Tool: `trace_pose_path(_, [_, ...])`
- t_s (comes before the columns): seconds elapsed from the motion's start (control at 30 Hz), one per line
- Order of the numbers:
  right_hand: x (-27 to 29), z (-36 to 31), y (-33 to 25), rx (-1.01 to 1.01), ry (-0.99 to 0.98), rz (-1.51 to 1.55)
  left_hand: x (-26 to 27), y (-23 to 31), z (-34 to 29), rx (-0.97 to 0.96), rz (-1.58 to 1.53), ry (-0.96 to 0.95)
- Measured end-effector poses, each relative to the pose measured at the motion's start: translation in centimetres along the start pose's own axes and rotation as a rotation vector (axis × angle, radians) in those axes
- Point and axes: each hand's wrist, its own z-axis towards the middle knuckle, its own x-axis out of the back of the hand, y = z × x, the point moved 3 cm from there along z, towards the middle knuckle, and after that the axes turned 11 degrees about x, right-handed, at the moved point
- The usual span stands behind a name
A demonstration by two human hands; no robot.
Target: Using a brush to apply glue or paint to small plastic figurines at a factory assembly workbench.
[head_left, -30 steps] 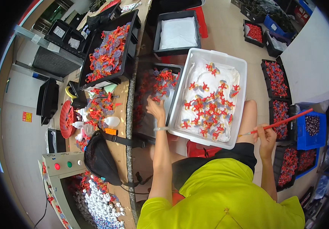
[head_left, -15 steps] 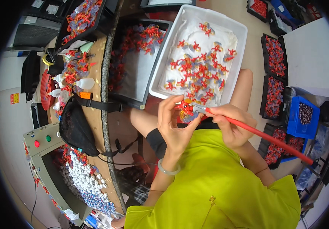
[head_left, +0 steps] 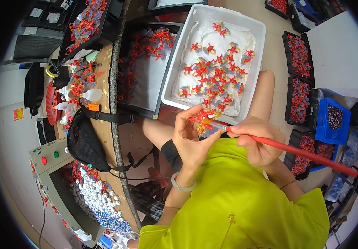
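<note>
Between the thumb and fingers of my left hand is a small red toy figure with yellow and clear bluish parts. My right hand grips a long red-handled paintbrush like a pen. Its metal collar points left, and the tip is at the figure; whether it touches cannot be made out. Just beyond both hands lies a white plastic tray, lined with white sheet and holding many similar red figures.
To the left of the tray sits a black tray with more figures. A wooden bench carries squeeze bottles, a black mesh bag and a grey machine with buttons. Filled black trays and a blue crate stand at right.
The red figure has turned in my left fingers, its red part now stretching sideways. My right hand and the brush have shifted slightly right, with the tip still at the figure.
</note>
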Motion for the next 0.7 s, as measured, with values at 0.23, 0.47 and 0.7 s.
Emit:
trace_pose_path(0.23, [0.2, 0.7, -0.1, 0.036, -0.027, -0.02, 0.2, 0.0, -0.2, 0.084, -0.057, -0.045])
trace_pose_path(0.47, [1.0, 0.8, 0.1, -0.006, -0.057, -0.005, -0.2, 0.7, -0.2, 0.005, 0.038, -0.03])
trace_pose_path(0.7, [1.4, 0.4, 0.3, -0.095, -0.075, -0.002, 0.3, -0.1, 0.1, -0.057, 0.305, -0.06])
